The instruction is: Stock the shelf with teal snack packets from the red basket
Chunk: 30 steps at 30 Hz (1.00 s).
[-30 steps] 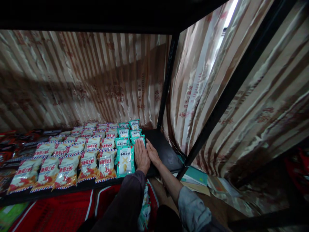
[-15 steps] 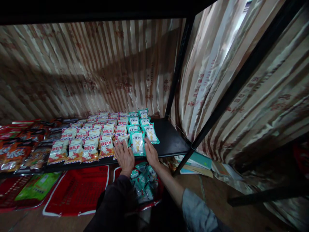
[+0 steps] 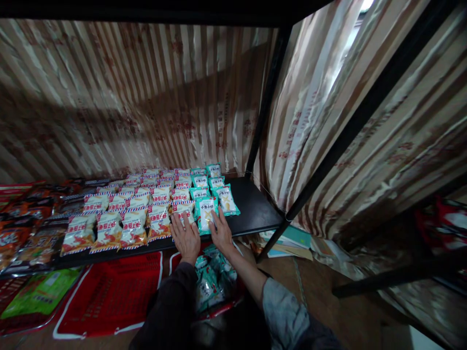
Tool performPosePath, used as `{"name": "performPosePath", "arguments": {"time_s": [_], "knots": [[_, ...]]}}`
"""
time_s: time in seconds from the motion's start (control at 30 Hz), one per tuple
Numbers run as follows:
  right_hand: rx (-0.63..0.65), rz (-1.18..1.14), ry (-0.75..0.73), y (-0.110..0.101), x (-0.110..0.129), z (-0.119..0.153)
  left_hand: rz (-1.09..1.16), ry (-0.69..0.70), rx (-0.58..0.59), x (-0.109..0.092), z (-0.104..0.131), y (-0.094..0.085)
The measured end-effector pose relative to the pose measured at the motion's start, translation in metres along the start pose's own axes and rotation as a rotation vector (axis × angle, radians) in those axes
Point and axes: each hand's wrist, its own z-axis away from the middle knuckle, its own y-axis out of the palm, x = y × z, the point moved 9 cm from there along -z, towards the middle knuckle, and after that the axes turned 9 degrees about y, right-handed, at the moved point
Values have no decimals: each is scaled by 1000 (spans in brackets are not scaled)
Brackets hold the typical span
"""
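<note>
The left hand (image 3: 187, 240) lies with its fingers extended and fanned, their tips on the lower front of a white-and-orange snack packet (image 3: 185, 209) at the right end of its front row. The right hand (image 3: 221, 236) is likewise unclenched, its straightened fingers laid at the right edge of the front teal snack packet (image 3: 206, 222); neither grip appears to pinch anything. That teal packet stands between the hands at the front of the black shelf (image 3: 259, 209), and the placement on either side suggests light steadying or squaring rather than lifting.

The packets tilt back, rows overlapping, probably so that each leans on the one behind and shows its printed face forward. To the right, a neighbouring teal packet (image 3: 226, 200) sits slightly askew. Like designs are grouped in columns, apparently to keep kinds apart, with dark packets (image 3: 42, 243) farther left. Below, more teal packets (image 3: 208, 287) lie jumbled in a red basket (image 3: 219, 311), likely set there to be within easy reach.
</note>
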Motion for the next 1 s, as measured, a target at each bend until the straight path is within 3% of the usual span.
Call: {"name": "performPosePath", "arguments": {"time_s": [0.4, 0.53, 0.63, 0.7, 0.77, 0.83, 0.93, 1.0], "knots": [[10, 50, -13, 2, 5, 1, 42, 39, 42, 2, 1, -2], [-45, 63, -37, -9, 16, 8, 104, 62, 44, 2, 1, -19], [-41, 24, -109, -19, 31, 27, 186, 103, 24, -1, 16, -39], [-1, -23, -169, -18, 35, 50, 246, 105, 58, -1, 41, -41], [46, -53, -191, -10, 28, 78, 274, 35, 113, 9, 76, -32], [145, -44, -161, 13, 8, 106, 296, -21, 278, 17, 118, -2], [343, 43, 34, 62, -45, 142, 225, -198, 554, 37, 182, 50], [500, 100, 228, 94, -86, 161, 196, -251, 601, 45, 208, 71]]}}
